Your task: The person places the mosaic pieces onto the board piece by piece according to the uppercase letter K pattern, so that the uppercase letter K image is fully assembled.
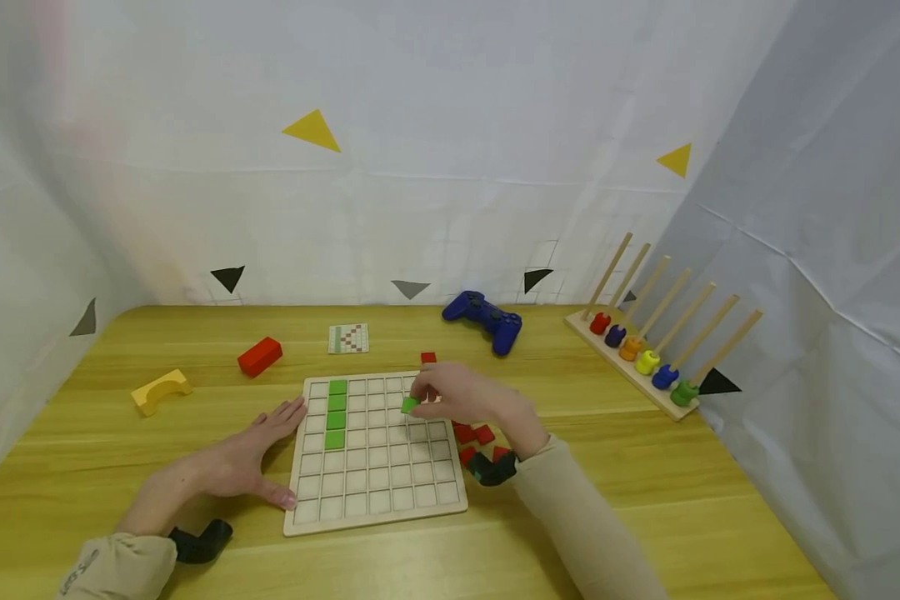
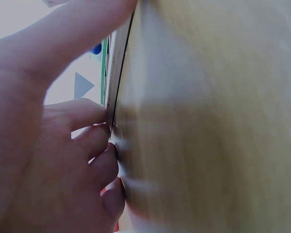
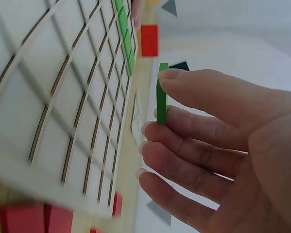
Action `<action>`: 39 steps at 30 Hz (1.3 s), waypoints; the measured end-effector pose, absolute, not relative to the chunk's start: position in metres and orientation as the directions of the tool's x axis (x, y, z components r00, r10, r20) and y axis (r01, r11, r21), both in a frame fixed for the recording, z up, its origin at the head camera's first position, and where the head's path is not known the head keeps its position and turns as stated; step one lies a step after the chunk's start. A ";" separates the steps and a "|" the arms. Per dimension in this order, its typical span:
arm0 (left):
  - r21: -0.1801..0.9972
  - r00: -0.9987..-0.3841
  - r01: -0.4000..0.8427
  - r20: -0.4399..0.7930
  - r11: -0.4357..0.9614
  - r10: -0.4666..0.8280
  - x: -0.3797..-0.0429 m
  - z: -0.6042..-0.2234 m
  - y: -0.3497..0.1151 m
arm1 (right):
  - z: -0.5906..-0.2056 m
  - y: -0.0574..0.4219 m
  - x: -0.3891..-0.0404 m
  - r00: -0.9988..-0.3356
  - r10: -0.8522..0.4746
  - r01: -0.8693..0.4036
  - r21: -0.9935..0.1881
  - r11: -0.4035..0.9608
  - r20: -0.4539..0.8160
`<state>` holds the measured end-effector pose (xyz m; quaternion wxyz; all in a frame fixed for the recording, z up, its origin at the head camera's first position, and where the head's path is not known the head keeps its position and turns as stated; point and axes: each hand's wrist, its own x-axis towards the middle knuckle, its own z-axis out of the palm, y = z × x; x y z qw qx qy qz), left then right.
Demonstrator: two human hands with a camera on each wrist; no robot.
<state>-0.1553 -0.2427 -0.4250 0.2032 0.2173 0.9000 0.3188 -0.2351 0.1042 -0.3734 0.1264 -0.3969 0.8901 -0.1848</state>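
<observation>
Green tile (image 3: 162, 99) pinched between thumb and fingers of my right hand (image 1: 461, 393), held above the wooden grid board (image 1: 378, 479) — my left hand (image 1: 251, 457), fingers spread, touches its left edge; four green squares (image 1: 336, 420) lie in one column.

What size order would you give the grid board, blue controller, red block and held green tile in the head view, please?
1. Grid board
2. Blue controller
3. Red block
4. Green tile, pinched by the right hand
</observation>
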 end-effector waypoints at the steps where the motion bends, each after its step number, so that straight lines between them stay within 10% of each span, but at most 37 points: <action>1: 0.662 -0.823 0.262 -0.226 0.702 0.521 -0.155 -0.425 -0.243 | -0.372 0.100 -0.234 -0.653 -0.753 -0.657 -0.434 0.617 -0.083; 39: 0.670 -0.822 0.268 -0.215 0.692 0.527 -0.154 -0.424 -0.243 | -0.390 0.012 -0.203 -0.501 -0.856 -0.807 -0.290 0.515 -0.126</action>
